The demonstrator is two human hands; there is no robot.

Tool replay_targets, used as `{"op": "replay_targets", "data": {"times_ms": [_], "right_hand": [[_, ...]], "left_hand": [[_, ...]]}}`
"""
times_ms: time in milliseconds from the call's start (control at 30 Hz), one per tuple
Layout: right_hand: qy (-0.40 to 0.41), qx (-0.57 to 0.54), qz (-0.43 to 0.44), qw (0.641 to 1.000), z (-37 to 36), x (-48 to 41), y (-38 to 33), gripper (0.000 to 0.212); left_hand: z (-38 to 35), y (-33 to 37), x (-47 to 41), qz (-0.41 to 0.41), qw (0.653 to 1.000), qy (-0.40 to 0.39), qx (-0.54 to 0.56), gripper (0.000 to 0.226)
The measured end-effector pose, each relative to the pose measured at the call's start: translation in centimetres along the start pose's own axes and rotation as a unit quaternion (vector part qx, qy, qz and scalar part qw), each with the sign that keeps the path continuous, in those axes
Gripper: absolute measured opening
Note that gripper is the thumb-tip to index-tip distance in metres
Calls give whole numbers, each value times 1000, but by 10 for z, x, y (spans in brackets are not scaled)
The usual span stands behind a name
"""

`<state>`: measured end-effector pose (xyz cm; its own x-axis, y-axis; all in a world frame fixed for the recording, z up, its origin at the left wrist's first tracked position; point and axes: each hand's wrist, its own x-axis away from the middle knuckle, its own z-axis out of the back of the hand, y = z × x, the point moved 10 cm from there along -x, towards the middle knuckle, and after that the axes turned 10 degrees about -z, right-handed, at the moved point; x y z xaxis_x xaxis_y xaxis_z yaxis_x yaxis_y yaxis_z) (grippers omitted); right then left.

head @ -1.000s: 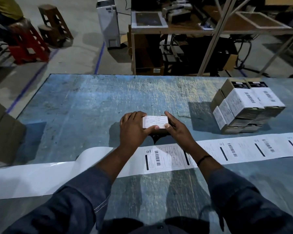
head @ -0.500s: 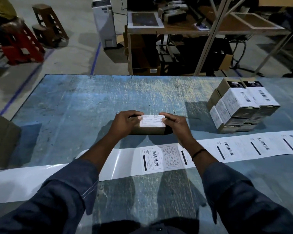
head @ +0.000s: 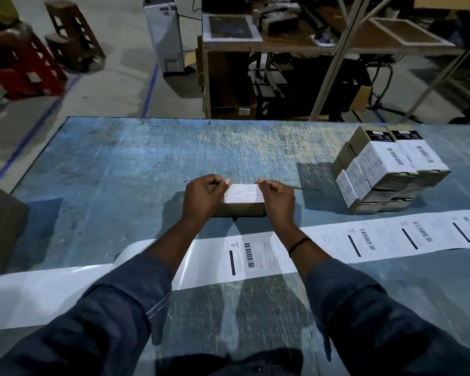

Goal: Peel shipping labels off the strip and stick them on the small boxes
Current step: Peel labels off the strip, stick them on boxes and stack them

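Note:
A small brown box (head: 239, 210) lies flat on the blue table (head: 120, 172), with a white shipping label (head: 244, 193) stuck across its top. My left hand (head: 201, 198) grips the box's left end, its fingers curled over the far edge. At the right end, my right hand (head: 278, 198) holds the box the same way. The label strip (head: 391, 237) runs across the table just in front of the box. One printed label (head: 251, 253) sits between my forearms, and bare shiny backing (head: 52, 294) trails to the left.
A stack of labelled small boxes (head: 391, 172) stands at the right of the table, behind the strip. A cardboard carton (head: 0, 221) sits at the left edge. Beyond the table are a wooden workbench (head: 310, 44), a white machine (head: 164, 31) and red stools (head: 30, 66).
The box, held tilted above the table a second ago, now lies flat on it. Both hands have shifted from the label's sides to the box's ends.

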<state>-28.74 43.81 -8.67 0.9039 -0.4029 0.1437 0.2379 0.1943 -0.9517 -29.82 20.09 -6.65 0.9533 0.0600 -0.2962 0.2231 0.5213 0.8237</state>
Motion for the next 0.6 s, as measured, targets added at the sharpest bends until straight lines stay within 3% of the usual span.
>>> {"op": "replay_targets", "data": {"times_ms": [167, 267, 433, 600], "right_hand": [[-100, 84, 103, 986, 0, 8, -3, 31], [-155, 108, 105, 976, 3, 9, 4, 35], [-296, 6, 18, 955, 0, 29, 19, 33], [-316, 87, 99, 940, 1, 45, 14, 52]], "left_hand": [[-1, 11, 9, -120, 986, -115, -22, 27], [-1, 19, 9, -144, 975, -168, -33, 31], [12, 29, 31, -150, 969, -195, -31, 28], [8, 33, 57, -177, 947, -257, -73, 37]]}}
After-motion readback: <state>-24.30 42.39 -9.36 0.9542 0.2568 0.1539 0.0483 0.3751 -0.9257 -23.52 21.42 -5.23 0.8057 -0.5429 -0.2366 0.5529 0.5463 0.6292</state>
